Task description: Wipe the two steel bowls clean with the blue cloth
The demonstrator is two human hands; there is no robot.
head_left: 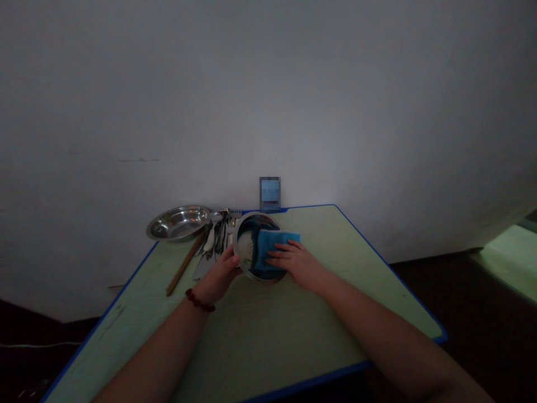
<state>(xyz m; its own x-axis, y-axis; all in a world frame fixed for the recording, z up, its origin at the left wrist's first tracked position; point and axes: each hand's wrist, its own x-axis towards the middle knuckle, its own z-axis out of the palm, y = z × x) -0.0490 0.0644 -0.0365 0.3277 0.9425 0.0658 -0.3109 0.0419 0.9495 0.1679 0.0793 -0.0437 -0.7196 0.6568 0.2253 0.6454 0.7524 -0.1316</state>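
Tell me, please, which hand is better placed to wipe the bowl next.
Probably the right hand: it rests on the cloth covering part of the bowl, while the left hand holds the bowl's side.

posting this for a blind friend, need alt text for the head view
The left hand holds a tilted metal bowl, and the right hand rests on a blue cloth over its right side. On the pale table to the left are a metal dish, cutlery and chopsticks; a screen stands at the far edge.

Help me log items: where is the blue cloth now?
In the head view, the blue cloth is just below centre, under the right hand, over the right side of the metal bowl in the left hand.
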